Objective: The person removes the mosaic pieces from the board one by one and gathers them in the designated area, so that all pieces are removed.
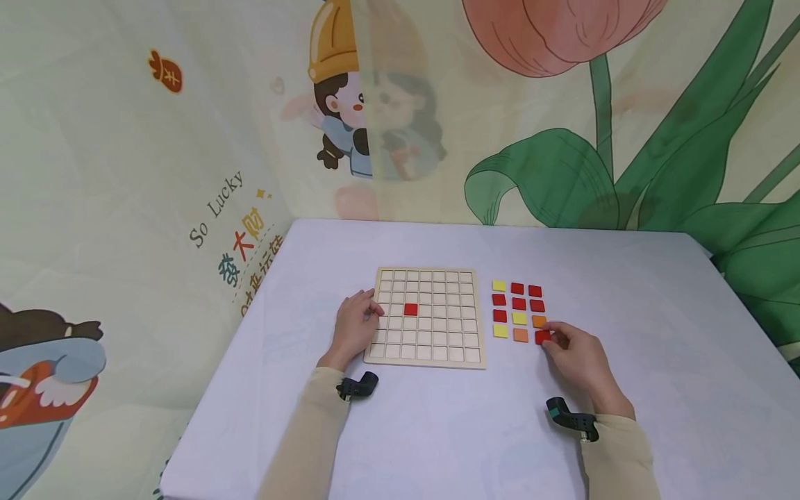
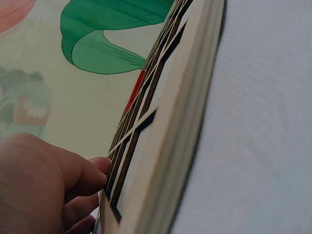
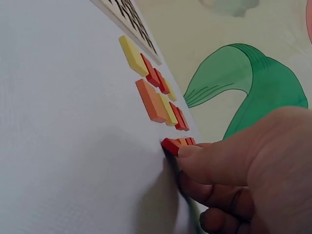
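Observation:
A square wooden grid board (image 1: 425,366) lies on the table, with one red tile (image 1: 410,310) in a cell left of its middle. My left hand (image 1: 356,323) rests at the board's left edge, its loosely bent fingertips over the outer cells in the left wrist view. To the right of the board, my right hand (image 1: 578,354) pinches a red tile (image 3: 170,146) by its edge, at the near end of the rightmost column of loose tiles. An orange tile (image 1: 539,321) lies just beyond it, close to the fingertips.
Three columns of small tiles stand right of the board, among them a yellow tile (image 1: 500,331), an orange tile (image 1: 521,335) and several red ones. A white cloth covers the table (image 1: 437,437). Printed fabric (image 1: 406,194) hangs behind and to the left.

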Demonstrator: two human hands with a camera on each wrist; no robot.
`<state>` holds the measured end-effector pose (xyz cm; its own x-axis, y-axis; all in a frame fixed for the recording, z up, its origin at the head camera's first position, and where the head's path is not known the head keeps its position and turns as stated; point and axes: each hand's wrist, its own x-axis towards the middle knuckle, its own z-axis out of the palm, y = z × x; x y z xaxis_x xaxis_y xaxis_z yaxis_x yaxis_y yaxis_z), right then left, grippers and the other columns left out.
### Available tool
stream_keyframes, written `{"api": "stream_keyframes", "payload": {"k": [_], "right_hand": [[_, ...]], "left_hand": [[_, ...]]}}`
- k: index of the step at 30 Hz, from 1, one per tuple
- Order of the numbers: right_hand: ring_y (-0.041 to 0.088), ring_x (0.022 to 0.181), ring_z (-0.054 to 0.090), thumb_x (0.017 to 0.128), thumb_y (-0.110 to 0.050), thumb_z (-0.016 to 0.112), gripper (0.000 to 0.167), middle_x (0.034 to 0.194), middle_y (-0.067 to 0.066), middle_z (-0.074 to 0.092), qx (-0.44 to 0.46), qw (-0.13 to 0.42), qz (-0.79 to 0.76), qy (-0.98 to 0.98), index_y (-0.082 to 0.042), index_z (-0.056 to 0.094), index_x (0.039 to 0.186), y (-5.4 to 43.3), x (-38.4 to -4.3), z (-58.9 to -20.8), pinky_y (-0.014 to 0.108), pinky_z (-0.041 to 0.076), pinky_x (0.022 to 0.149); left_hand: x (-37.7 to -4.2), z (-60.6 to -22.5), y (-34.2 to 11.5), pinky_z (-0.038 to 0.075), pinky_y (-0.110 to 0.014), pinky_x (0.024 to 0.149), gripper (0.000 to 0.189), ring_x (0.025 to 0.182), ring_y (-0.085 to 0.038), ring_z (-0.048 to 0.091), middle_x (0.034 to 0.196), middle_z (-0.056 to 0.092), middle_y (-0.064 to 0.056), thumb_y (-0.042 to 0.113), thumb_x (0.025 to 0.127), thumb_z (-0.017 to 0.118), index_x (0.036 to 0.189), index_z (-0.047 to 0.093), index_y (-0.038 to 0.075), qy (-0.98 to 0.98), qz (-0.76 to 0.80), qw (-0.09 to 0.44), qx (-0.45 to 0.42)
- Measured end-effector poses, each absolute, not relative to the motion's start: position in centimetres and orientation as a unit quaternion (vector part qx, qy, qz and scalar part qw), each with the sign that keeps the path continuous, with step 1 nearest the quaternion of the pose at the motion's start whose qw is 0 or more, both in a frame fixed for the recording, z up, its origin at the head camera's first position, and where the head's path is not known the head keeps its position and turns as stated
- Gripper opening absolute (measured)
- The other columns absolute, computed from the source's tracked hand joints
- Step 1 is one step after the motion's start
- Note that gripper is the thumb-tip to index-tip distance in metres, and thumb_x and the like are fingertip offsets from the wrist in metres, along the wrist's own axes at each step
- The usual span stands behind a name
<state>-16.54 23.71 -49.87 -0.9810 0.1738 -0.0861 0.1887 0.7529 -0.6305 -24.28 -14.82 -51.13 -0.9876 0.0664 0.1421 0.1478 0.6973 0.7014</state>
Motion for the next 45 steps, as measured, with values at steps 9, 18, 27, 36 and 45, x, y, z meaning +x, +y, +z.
{"api": "stream_keyframes", "payload": {"k": [9,18,27,36,45], "right_hand": [[0.027,0.085,0.05,0.092,-0.009,0.064,0.035,0.093,0.014,0.057,0.105,-0.002,-0.298,0.949,-0.003,0.058,0.126,23.24,-16.71,-49.78,0.033,0.049,0.067],[0.029,0.088,0.05,0.093,-0.008,0.064,0.038,0.098,0.016,0.056,0.092,0.001,-0.291,0.952,-0.002,0.055,0.129,23.18,-16.88,-49.97,0.034,0.05,0.07],[0.03,0.09,0.049,0.093,-0.006,0.063,0.038,0.099,0.016,0.054,0.09,0.016,-0.291,0.952,-0.001,0.055,0.129,23.4,-16.92,-50.06,0.035,0.05,0.073],[0.03,0.091,0.048,0.092,-0.004,0.064,0.039,0.098,0.016,0.053,0.091,0.03,-0.3,0.949,-0.001,0.055,0.13,23.53,-17.03,-49.9,0.034,0.05,0.071],[0.03,0.092,0.049,0.091,-0.004,0.066,0.037,0.097,0.015,0.054,0.095,0.025,-0.315,0.944,-0.001,0.057,0.127,23.77,-16.81,-49.93,0.034,0.052,0.073]], "left_hand": [[-24.32,-51.03,-14.75,0.013,-0.048,0.122,0.014,0.141,-0.032,0.035,0.145,0.05,-0.013,0.003,0.089,0.056,0.082,0.066,0.011,-0.922,-0.378,0.055,-0.058],[-24.29,-51.0,-14.84,0.013,-0.048,0.122,0.014,0.142,-0.031,0.034,0.145,0.05,-0.013,0.003,0.09,0.056,0.083,0.066,0.01,-0.924,-0.375,0.052,-0.05],[-24.56,-51.06,-14.75,0.012,-0.046,0.122,0.015,0.142,-0.03,0.034,0.146,0.05,-0.011,0.004,0.091,0.056,0.083,0.066,0.011,-0.927,-0.37,0.046,-0.046],[-24.52,-51.03,-14.85,0.013,-0.046,0.122,0.015,0.142,-0.03,0.034,0.146,0.049,-0.011,0.004,0.091,0.055,0.083,0.066,0.011,-0.926,-0.373,0.045,-0.048],[-24.44,-51.2,-14.77,0.012,-0.045,0.122,0.015,0.143,-0.03,0.033,0.147,0.048,-0.01,0.004,0.091,0.056,0.083,0.066,0.012,-0.925,-0.375,0.042,-0.048]]}}
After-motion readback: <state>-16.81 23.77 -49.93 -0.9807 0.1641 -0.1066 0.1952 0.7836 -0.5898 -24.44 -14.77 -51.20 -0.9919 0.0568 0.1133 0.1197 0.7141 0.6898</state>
